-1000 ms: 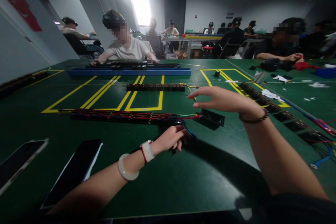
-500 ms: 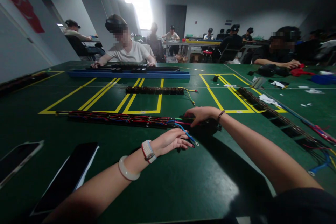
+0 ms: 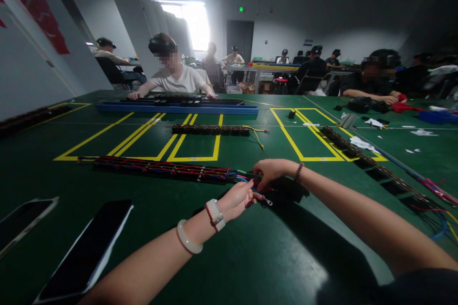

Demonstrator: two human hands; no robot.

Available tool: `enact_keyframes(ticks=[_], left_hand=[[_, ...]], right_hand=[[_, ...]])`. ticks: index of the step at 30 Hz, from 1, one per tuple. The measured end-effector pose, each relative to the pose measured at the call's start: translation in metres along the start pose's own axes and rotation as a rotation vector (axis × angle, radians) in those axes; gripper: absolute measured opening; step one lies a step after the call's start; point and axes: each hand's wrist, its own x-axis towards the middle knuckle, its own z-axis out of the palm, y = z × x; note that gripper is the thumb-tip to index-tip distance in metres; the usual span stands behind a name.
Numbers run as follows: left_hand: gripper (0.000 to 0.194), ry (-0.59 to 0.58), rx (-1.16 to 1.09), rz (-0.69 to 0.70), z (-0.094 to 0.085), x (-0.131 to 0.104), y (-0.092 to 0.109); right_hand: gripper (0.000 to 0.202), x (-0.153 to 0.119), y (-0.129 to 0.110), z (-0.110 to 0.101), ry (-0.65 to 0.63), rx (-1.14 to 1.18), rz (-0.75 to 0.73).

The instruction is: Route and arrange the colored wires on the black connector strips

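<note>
The wired black strip (image 3: pixel 161 169) is laid across the worktop (image 3: pixel 161 205). Its blue cable (image 3: pixel 241 178) is pinched by the fingers of the left hand (image 3: pixel 238 198); whether anything is gripped by the curled fingers of the right hand (image 3: pixel 275 169) cannot be told.

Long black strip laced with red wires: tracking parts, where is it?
Head view, left of centre: the strip lies along the yellow tape, right end near the left hand.

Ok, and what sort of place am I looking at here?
Probably an electrical assembly workshop: the green worktable is marked out with yellow floor-style tape, a long black assembly strung with red and blue wires lies on it, and several seated people show in the background.
</note>
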Motion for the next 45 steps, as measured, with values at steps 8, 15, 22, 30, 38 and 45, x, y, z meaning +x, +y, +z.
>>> enact_keyframes(ticks=[8,15,22,30,38,45], left_hand=[[0.021,-0.030,-0.028,0.063,0.002,-0.003,-0.006],[0.018,-0.119,0.003,0.008,-0.008,-0.011,-0.007],[0.019,-0.201,0.105,0.020,-0.027,-0.012,-0.004],[0.019,-0.302,0.084,0.050,-0.044,-0.001,0.001],[0.017,-0.293,0.054,0.098,-0.042,0.005,-0.007],[0.030,-0.265,0.017,0.077,-0.037,-0.001,-0.005]], right_hand=[[0.066,0.001,0.013,-0.003,-0.137,0.166,-0.121],[0.040,0.011,0.023,-0.004,0.051,0.127,-0.023],[0.030,0.028,0.015,-0.006,0.455,-0.348,0.073],[0.029,0.033,0.019,0.018,0.670,-0.461,-0.065],[0.029,-0.006,0.020,0.064,0.874,-0.439,-0.527],[0.033,-0.005,0.018,0.076,0.831,-0.330,-0.579]])
